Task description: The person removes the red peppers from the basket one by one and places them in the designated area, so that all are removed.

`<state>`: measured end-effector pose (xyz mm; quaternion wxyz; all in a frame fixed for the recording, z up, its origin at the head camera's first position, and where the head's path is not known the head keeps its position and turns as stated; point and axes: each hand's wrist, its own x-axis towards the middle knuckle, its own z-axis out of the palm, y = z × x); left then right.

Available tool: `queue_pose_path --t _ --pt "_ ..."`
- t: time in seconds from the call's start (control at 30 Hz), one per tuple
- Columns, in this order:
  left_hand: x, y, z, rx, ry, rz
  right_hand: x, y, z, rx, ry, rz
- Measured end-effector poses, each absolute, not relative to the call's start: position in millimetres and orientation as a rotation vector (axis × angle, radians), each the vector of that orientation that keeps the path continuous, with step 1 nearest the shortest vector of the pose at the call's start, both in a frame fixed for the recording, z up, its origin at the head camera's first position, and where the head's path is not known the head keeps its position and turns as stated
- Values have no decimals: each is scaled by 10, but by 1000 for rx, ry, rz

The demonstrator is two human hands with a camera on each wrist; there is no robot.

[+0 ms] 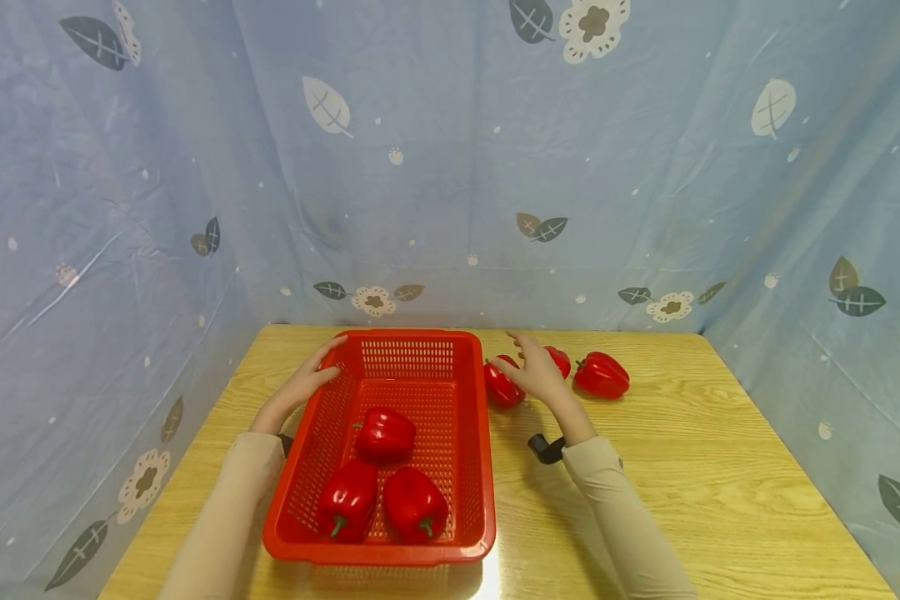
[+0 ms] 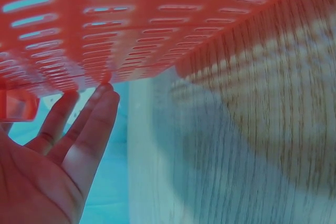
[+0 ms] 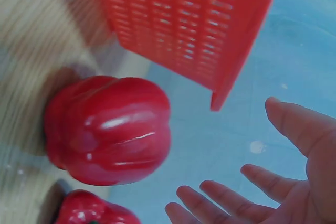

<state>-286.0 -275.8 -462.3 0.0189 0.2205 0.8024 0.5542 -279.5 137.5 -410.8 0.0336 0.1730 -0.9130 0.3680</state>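
Observation:
A red plastic basket (image 1: 378, 553) with slotted walls stands on the table, holding three red bell peppers, one farther back (image 1: 385, 434) and two near the front. My left hand (image 1: 296, 393) is at the basket's left side, its fingertips at the slotted outer wall in the left wrist view; whether they press on it I cannot tell. To the right of the basket, my right hand (image 1: 542, 377) hovers with spread fingers and holds nothing. Beneath it lies a bell pepper (image 3: 110, 129), partly hidden in the head view. A second pepper (image 1: 558, 362) is half covered by that hand.
Farther right lies another red bell pepper (image 1: 602, 376). The wooden table (image 1: 690, 467) ends at a pale blue curtain (image 1: 435, 183) with leaf and flower prints, which hangs behind and on both sides. A black wrist camera (image 1: 546, 450) sits at my right wrist.

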Motion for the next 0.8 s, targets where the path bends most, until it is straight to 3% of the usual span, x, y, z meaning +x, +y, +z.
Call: queue_pose_path --t 0.8 --pt "-2830 -2749 -4596 676 2536 1671 -2741 1074 -3668 770 -2795 1118"
